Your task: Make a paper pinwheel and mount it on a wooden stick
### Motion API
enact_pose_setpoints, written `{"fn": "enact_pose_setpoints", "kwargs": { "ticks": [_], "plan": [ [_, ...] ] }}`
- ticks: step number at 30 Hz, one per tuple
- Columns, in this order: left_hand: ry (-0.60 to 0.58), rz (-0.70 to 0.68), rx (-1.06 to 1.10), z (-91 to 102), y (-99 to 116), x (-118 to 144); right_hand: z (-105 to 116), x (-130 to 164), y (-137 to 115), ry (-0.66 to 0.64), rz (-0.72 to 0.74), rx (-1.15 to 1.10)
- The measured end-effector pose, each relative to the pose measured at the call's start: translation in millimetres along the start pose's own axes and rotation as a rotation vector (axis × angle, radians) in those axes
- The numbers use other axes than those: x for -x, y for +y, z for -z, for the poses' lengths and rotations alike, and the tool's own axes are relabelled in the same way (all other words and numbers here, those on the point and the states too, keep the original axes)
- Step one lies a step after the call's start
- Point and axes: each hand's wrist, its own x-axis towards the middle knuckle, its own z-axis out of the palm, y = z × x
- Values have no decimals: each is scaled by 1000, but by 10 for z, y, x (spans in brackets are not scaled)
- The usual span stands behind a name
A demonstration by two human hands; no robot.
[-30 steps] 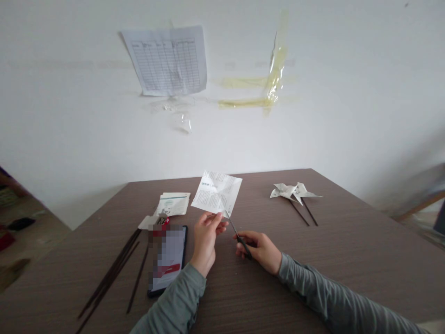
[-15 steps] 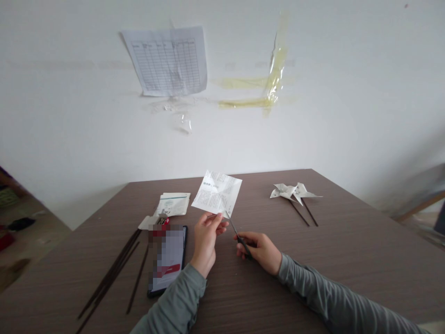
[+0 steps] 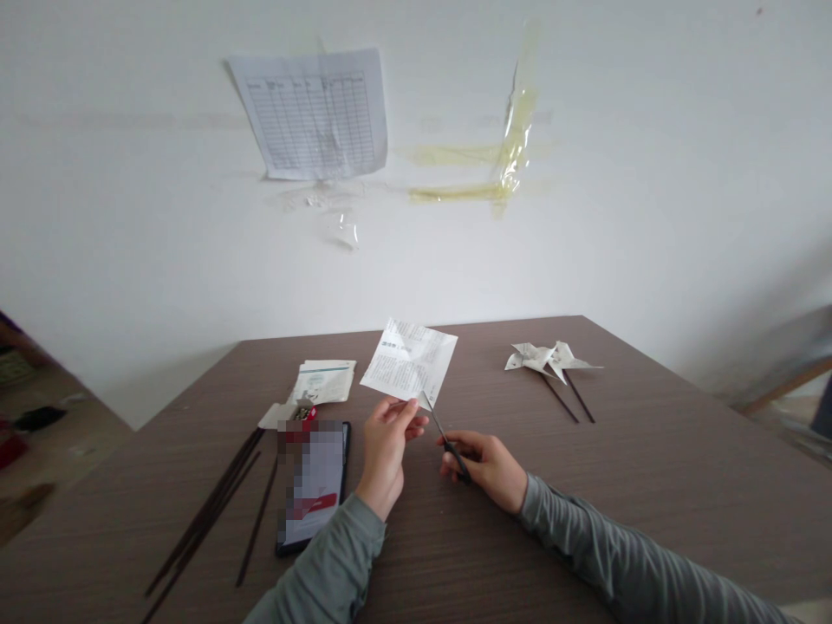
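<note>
My left hand (image 3: 385,446) pinches the lower corner of a square of printed white paper (image 3: 408,359) and holds it up above the brown table (image 3: 650,468). In my right hand (image 3: 484,465) is a small pair of scissors (image 3: 443,431). Their blades point up and left and meet the paper's bottom corner, just right of my left fingertips.
A phone (image 3: 313,484) lies left of my left hand, with several dark thin sticks (image 3: 214,507) further left. Folded papers (image 3: 323,380) and a small red item lie behind the phone. Two paper pinwheels on sticks (image 3: 551,360) rest at the right. A printed sheet (image 3: 315,113) is taped to the wall.
The paper has shifted slightly to the right and tilted a little. Both hands stay almost where they were.
</note>
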Motion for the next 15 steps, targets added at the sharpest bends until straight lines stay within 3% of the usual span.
{"fn": "enact_pose_setpoints", "kwargs": {
  "ticks": [15],
  "plan": [
    [15, 25, -10, -21, 7, 34, 13, -9, 8, 10, 5, 9]
  ]
}}
